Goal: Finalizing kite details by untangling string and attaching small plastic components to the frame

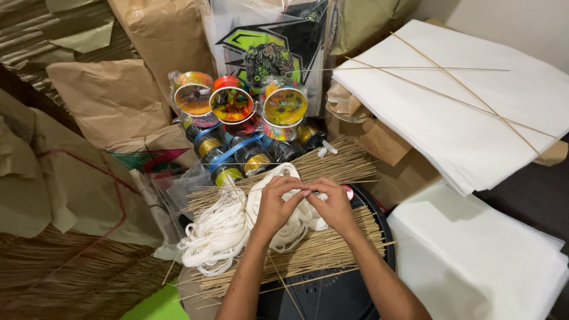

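White string hank [237, 228] on sticks

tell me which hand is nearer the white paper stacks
Right. The right hand is on the side toward the paper stacks; the left hand sits farther away, over the white string.

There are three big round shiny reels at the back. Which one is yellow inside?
The right-hand reel, the one nearest the stack of white paper. Its face is mostly yellow, while the middle one shows red and green and the left one is orange.

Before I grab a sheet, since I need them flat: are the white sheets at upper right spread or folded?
Spread flat: the white sheets lie stacked, edges aligned, with thin sticks resting across them.
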